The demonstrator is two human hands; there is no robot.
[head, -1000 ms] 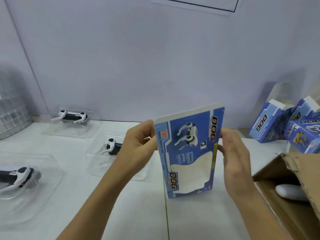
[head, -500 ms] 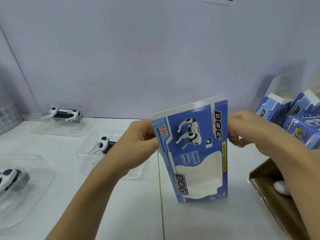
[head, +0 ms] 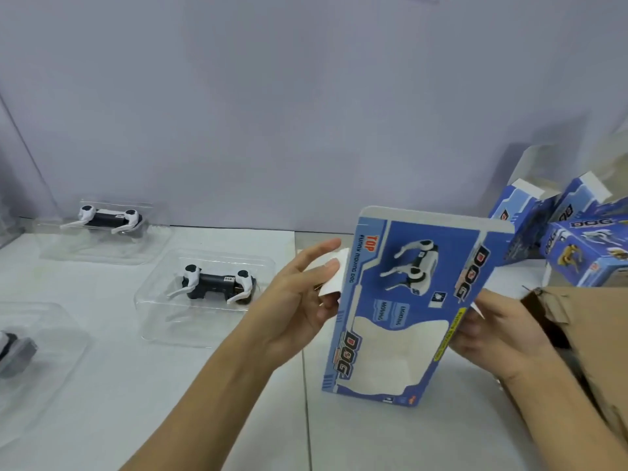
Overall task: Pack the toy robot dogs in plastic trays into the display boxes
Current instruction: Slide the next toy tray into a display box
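Note:
A blue display box (head: 404, 300) printed with "DOG" stands tilted on its lower end on the white table, right of centre. My left hand (head: 299, 300) has its fingers stretched out and touches the white side flap on the box's left edge. My right hand (head: 489, 331) grips the box's right edge, partly hidden behind it. A black-and-white toy robot dog (head: 214, 283) lies in a clear plastic tray (head: 163, 321) left of my left hand. A second dog (head: 105, 220) lies in a tray by the wall. A third dog (head: 13, 348) shows partly at the left edge.
Several blue display boxes (head: 584, 256) are piled at the back right. A brown cardboard carton (head: 584, 338) stands open at the right edge, beside my right hand. The wall runs close behind the table.
My left hand has let go of the box's left edge and spread its fingers on the side flap. The right hand dropped from the box's upper edge to lower on its right edge. The box tilted further.

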